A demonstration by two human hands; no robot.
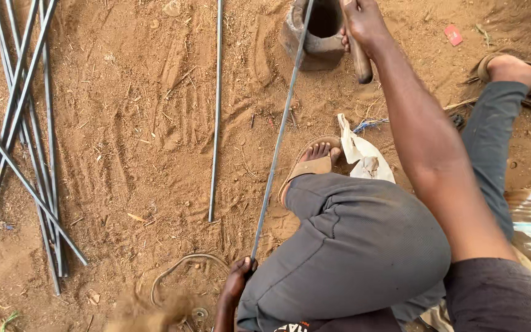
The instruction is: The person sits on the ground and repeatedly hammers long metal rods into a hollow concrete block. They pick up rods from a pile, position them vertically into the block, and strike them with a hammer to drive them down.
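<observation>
Sandy ground lay around the stone block [314, 37]. My left hand [238, 280] clamped the long rod [278, 135] resting across it; my right hand [361, 21] gripped a hammer [359, 58] beside. I judged straightening underway: pile [19, 135] waiting.

free: bare sand [124, 123] left-centre | blocked: rod pile [19, 141] far left, 1 loose rod [215, 123], metal block [318, 31] top
</observation>
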